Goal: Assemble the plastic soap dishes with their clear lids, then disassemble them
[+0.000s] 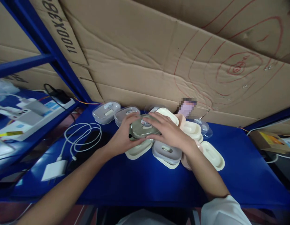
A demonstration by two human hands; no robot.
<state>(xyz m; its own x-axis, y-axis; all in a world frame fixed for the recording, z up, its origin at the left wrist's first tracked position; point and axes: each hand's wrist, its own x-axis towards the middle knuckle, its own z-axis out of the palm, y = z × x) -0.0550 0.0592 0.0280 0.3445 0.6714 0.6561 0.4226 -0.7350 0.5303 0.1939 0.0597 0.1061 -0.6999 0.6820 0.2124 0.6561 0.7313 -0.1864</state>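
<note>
Between my hands is a small oval lidded plastic box [140,128], olive-grey, with a clear lid and a round sticker on top. My left hand [125,136] wraps its left end, thumb along the near side. From the right, my right hand [167,129] grips it, fingers over the lid and thumb at the near edge. Just below it lie a cream oval tray [138,151] and a greyish lid [167,151] resting on a cream tray. More cream trays [213,155] sit right of my right forearm, which partly hides some pink pieces.
Two clear-lidded pieces [106,112] [126,115] stand at the back left of the blue table [135,184]. A white charger [54,170] with a coiled cable [82,137] lies left. Further left is a power strip [34,120]. A cardboard wall [135,62] closes the back.
</note>
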